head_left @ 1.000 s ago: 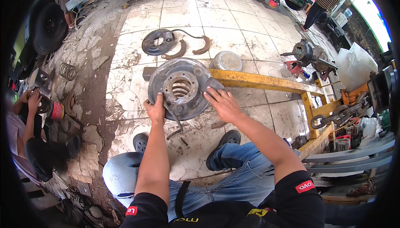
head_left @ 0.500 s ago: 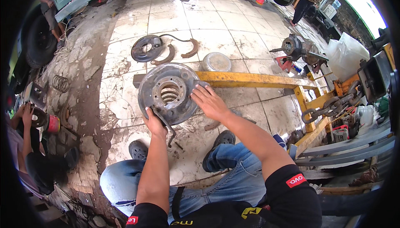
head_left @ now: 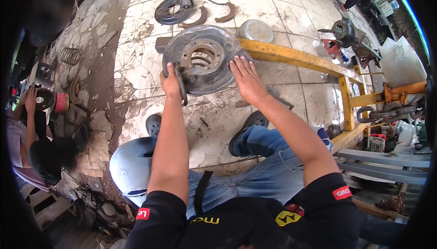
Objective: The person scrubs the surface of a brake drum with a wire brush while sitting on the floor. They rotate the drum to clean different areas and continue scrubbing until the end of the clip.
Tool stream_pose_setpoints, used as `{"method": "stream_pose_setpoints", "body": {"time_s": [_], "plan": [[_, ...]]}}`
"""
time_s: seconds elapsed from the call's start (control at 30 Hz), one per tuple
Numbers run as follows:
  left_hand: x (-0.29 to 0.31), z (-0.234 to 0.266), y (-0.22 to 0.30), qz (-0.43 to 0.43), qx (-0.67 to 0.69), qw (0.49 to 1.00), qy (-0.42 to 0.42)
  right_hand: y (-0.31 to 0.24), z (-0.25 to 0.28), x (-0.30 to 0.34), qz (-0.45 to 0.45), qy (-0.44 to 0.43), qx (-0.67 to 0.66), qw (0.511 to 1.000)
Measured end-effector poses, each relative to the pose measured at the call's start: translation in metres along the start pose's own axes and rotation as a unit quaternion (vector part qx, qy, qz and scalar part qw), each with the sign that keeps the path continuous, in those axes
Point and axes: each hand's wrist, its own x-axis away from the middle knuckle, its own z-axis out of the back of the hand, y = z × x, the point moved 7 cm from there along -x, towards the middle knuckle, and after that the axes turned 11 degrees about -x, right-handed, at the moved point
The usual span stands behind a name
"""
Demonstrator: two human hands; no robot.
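Note:
A round, greasy brake backing plate (head_left: pixel 217 79) with a wide centre hole lies across the end of a yellow beam. My left hand (head_left: pixel 170 83) is closed on its left edge, thumb on top, beside a dark bent cable or lever (head_left: pixel 183 87). Along the right rim rest the fingers of my right hand (head_left: pixel 248 81), gripping the edge with the thumb hidden. Coils of a spring (head_left: pixel 199 58) show through the centre hole. Beyond are a second backing plate (head_left: pixel 166 16) with a dark cable, two curved brake shoes (head_left: pixel 195 19) (head_left: pixel 226 13) and a round metal drum (head_left: pixel 256 31).
The yellow beam (head_left: pixel 296 58) runs right to a frame with a heavy chain (head_left: pixel 389 114). A hub assembly (head_left: pixel 344 31) stands at the far right. On the left are a loose coil spring (head_left: pixel 70 56) and another person's hands (head_left: pixel 30 101) near a ring-shaped part.
The view has tipped and shifted, so everything sits higher in the picture. Both hands stay on the backing plate, which keeps nearly the same place on the beam.

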Motion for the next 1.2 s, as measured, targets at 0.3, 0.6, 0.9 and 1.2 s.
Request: {"method": "stream_pose_setpoints", "body": {"time_s": [0.3,0.6,0.9,1.2], "plan": [[-0.007,0.010,-0.003,-0.040,-0.089,0.993,0.063,-0.025,-0.009,0.001,-0.037,-0.093,-0.017,0.995],[0.000,0.011,-0.005,-0.016,-0.015,0.998,0.053,-0.035,-0.006,0.001,-0.003,-0.071,-0.035,0.997],[-0.012,0.019,-0.024,-0.033,-0.044,0.995,0.078,-0.029,-0.005,-0.010,-0.023,-0.112,0.004,0.993],[-0.031,0.030,-0.037,-0.067,-0.027,0.993,0.092,-0.062,-0.016,0.008,0.126,-0.134,-0.074,0.980]]}}
